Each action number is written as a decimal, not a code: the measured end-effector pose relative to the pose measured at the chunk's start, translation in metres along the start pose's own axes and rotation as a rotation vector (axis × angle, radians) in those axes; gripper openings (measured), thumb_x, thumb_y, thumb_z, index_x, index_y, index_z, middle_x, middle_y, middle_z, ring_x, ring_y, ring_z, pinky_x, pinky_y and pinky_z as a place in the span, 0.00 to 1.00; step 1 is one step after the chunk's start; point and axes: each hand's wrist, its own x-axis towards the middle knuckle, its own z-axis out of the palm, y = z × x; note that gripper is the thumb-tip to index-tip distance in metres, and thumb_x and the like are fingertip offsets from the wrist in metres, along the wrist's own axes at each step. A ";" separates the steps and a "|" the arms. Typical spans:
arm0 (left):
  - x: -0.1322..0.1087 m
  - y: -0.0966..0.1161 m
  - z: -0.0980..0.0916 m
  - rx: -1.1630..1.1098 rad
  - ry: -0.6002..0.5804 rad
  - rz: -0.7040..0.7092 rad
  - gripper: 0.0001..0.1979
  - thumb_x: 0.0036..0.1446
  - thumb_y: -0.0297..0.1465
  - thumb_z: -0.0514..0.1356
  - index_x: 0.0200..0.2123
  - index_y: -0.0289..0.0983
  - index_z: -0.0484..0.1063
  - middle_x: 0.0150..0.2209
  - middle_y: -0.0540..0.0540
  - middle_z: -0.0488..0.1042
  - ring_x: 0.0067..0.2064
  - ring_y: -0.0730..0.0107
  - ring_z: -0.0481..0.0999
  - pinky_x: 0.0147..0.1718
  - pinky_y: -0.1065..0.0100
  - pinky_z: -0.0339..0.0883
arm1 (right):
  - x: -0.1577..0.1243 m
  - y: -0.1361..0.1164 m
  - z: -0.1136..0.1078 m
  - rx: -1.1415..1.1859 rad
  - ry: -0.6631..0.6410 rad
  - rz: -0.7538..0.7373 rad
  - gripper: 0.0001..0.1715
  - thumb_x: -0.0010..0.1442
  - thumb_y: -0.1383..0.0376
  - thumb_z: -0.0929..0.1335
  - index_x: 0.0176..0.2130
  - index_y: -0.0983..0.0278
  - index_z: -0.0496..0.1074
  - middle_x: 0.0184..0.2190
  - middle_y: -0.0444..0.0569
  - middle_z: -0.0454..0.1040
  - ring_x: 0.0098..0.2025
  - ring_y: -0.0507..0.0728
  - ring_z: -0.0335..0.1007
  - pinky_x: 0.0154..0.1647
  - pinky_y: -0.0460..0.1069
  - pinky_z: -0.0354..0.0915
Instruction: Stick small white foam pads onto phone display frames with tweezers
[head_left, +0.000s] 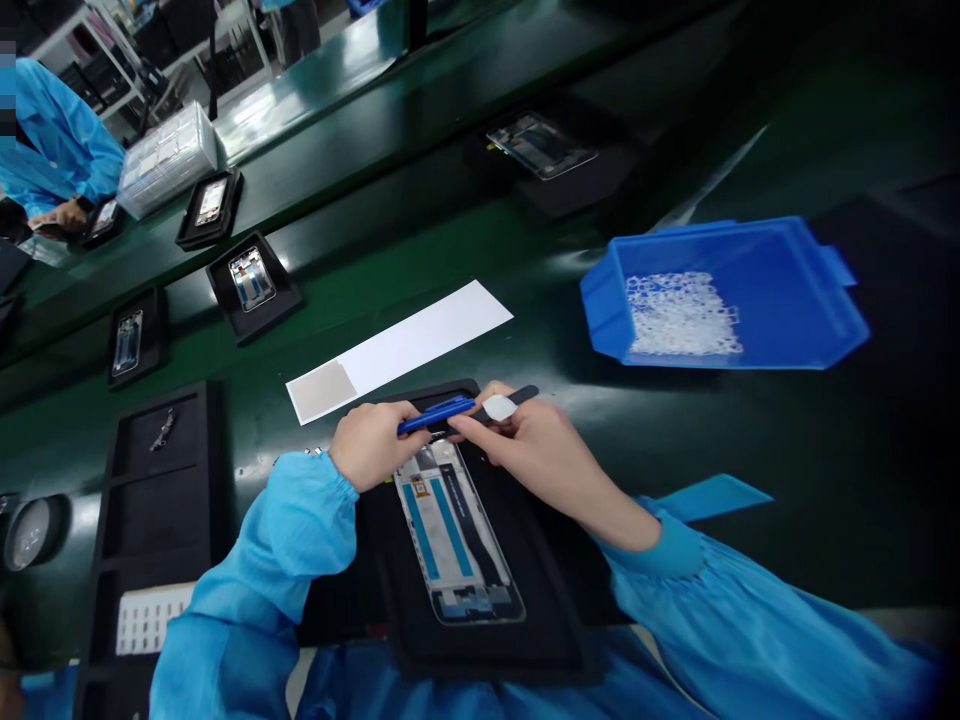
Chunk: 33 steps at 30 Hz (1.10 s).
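Note:
My left hand [371,443] is closed around a blue pen-shaped tool [441,411], which points right over the top end of a phone frame [454,530]. In my right hand [553,455] are dark tweezers [526,393] with a white patch on the handle; their tips reach toward the frame's upper edge, near the left fingers. The phone frame lies face down in a black foam tray [420,640], showing two blue strips and a dark strip inside. Fingers partly hide its top end, so I cannot see what the tips touch.
A blue bin [795,300] of small white pieces stands right. A white card strip [420,335] lies ahead. At left are a compartmented black tray [154,500] and a round dish [31,532]. Several phone trays [255,300] line the bench; a co-worker's blue sleeve [67,130] shows far left.

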 end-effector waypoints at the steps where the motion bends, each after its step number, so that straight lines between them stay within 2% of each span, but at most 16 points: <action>1: 0.000 0.001 0.001 0.034 0.004 -0.008 0.09 0.59 0.37 0.58 0.37 0.42 0.76 0.30 0.50 0.77 0.33 0.64 0.75 0.31 0.68 0.62 | -0.001 0.000 0.000 -0.016 0.010 -0.010 0.16 0.58 0.53 0.67 0.26 0.60 0.63 0.17 0.41 0.64 0.20 0.53 0.62 0.20 0.47 0.55; 3: 0.000 0.003 0.003 0.077 0.000 -0.020 0.09 0.59 0.37 0.58 0.39 0.42 0.76 0.32 0.48 0.78 0.35 0.62 0.77 0.33 0.68 0.63 | -0.002 0.001 -0.001 -0.025 0.027 -0.026 0.18 0.58 0.52 0.67 0.25 0.60 0.62 0.16 0.40 0.62 0.19 0.52 0.60 0.20 0.47 0.54; 7: 0.000 0.002 0.004 0.084 -0.006 -0.021 0.10 0.60 0.38 0.57 0.40 0.43 0.76 0.34 0.47 0.79 0.37 0.59 0.78 0.34 0.67 0.65 | -0.006 0.003 -0.002 0.028 0.039 -0.051 0.20 0.59 0.49 0.66 0.26 0.60 0.65 0.22 0.44 0.68 0.22 0.54 0.64 0.22 0.48 0.57; 13: 0.001 0.001 0.003 0.087 -0.005 -0.027 0.10 0.60 0.37 0.56 0.40 0.42 0.75 0.35 0.46 0.79 0.37 0.58 0.78 0.33 0.66 0.61 | -0.005 0.004 0.001 -0.071 0.040 -0.117 0.16 0.59 0.54 0.67 0.27 0.59 0.62 0.16 0.39 0.62 0.19 0.53 0.60 0.22 0.48 0.53; 19: -0.004 0.003 0.004 0.070 0.029 -0.011 0.08 0.61 0.36 0.56 0.38 0.41 0.74 0.35 0.46 0.79 0.38 0.60 0.78 0.34 0.67 0.60 | -0.006 0.005 0.006 -0.080 0.055 -0.189 0.12 0.61 0.58 0.65 0.29 0.60 0.64 0.20 0.41 0.66 0.22 0.54 0.64 0.25 0.48 0.54; 26: 0.009 -0.004 0.010 0.100 0.069 0.020 0.09 0.63 0.34 0.52 0.38 0.40 0.72 0.36 0.46 0.80 0.40 0.60 0.79 0.36 0.68 0.63 | -0.005 0.007 0.022 -0.167 0.225 -0.315 0.08 0.56 0.62 0.68 0.29 0.60 0.63 0.21 0.42 0.68 0.24 0.55 0.67 0.27 0.48 0.55; 29: -0.008 -0.011 0.011 0.082 0.140 -0.006 0.13 0.63 0.37 0.50 0.44 0.41 0.71 0.40 0.44 0.80 0.42 0.56 0.79 0.37 0.66 0.67 | -0.010 0.007 0.020 -0.061 0.269 -0.334 0.08 0.55 0.63 0.68 0.28 0.60 0.63 0.22 0.42 0.68 0.25 0.55 0.67 0.29 0.48 0.59; 32: -0.042 -0.032 0.023 -0.044 0.255 -0.168 0.21 0.61 0.44 0.49 0.54 0.45 0.69 0.47 0.44 0.78 0.47 0.51 0.79 0.37 0.62 0.72 | -0.015 0.014 0.011 0.108 0.360 -0.295 0.08 0.59 0.61 0.66 0.29 0.60 0.65 0.27 0.44 0.70 0.30 0.55 0.68 0.34 0.49 0.63; 33: -0.055 -0.039 0.029 -0.097 0.314 -0.208 0.23 0.60 0.45 0.49 0.56 0.47 0.68 0.48 0.44 0.78 0.50 0.50 0.78 0.40 0.60 0.73 | -0.017 0.017 0.009 0.166 0.392 -0.274 0.08 0.60 0.60 0.66 0.30 0.60 0.65 0.28 0.45 0.70 0.32 0.55 0.68 0.35 0.49 0.64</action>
